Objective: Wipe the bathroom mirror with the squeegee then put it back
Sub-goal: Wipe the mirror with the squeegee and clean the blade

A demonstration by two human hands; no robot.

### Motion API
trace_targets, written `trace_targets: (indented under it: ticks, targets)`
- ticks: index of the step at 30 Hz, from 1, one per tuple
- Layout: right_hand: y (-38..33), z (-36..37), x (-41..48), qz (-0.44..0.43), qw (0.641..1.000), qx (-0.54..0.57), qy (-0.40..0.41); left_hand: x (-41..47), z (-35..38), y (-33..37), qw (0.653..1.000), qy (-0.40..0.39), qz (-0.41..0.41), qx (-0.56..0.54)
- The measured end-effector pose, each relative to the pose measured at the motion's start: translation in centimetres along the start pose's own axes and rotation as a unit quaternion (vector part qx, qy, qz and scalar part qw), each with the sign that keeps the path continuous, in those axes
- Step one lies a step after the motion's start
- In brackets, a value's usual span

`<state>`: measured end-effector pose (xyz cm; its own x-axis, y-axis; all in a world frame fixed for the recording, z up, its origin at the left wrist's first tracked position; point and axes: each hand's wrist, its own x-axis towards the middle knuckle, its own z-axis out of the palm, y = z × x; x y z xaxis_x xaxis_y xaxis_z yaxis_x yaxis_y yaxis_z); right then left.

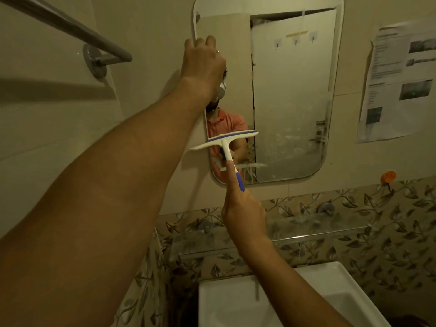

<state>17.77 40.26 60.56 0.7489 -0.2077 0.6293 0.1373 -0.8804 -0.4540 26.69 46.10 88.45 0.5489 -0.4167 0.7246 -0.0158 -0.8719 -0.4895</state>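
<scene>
The rounded bathroom mirror (292, 95) hangs on the wall ahead, with smears and droplets on its lower glass. My left hand (204, 64) grips the mirror's upper left edge, fingers curled over it. My right hand (243, 206) holds the blue handle of a white squeegee (224, 141). Its blade lies roughly level across the mirror's lower left part, tilted slightly up to the right. Whether the blade touches the glass is unclear.
A metal towel rail (70, 27) runs along the wall at upper left. Printed paper sheets (398, 81) are stuck right of the mirror. An orange hook (388, 177) sits below them. A glass shelf (306, 234) and a white washbasin (271, 296) lie underneath.
</scene>
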Motion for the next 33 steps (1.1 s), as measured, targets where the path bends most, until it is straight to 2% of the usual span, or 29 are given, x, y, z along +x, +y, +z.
trace_targets:
  ticks: [7,26,29,33]
  targets:
    - [1.5,1.7,-2.8,0.007,0.999,-0.016,-0.044,0.1,0.1,0.1,1.000,0.012,0.002,0.024]
    - [4.2,2.9,-6.5,0.041,0.995,-0.001,-0.093,0.4,0.3,0.1,1.000,0.009,-0.001,0.018]
    - [4.4,2.0,-6.5,0.038,0.996,0.016,-0.076,0.4,0.2,0.1,1.000,0.000,-0.002,0.010]
    - [3.7,0.0,-4.4,0.024,0.993,0.111,0.019,0.4,-0.1,0.1,1.000,-0.005,0.002,0.003]
